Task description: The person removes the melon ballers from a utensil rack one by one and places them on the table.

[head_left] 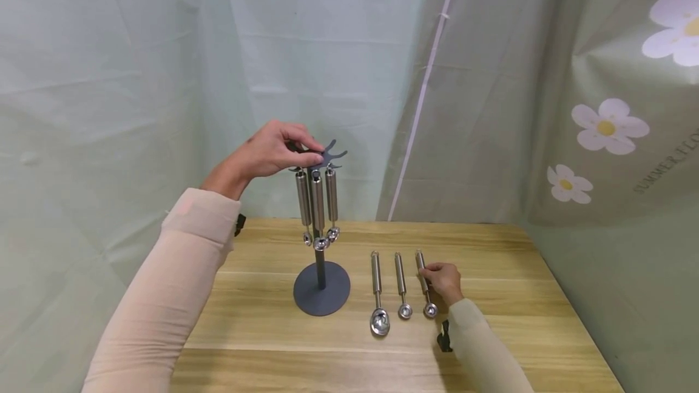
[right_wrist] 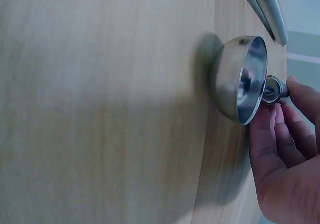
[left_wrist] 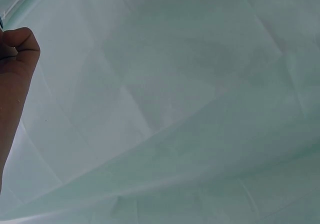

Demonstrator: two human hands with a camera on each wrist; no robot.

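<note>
The left hand (head_left: 273,150) is raised and pinches the top of the rack (head_left: 321,287), fingers curled on its dark hook plate. Three scoops (head_left: 317,208) hang just below that hand. The right hand (head_left: 445,281) rests on the tabletop (head_left: 519,296), fingers closed around the handle of the rightmost scoop (head_left: 424,284), which lies flat. Two more scoops (head_left: 389,290) lie just left of it, between that hand and the rack's base.

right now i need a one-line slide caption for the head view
Left hand grips the top of a grey utensil stand hung with three scoops, while the right hand holds the rightmost scoop lying on the wooden table.
</note>
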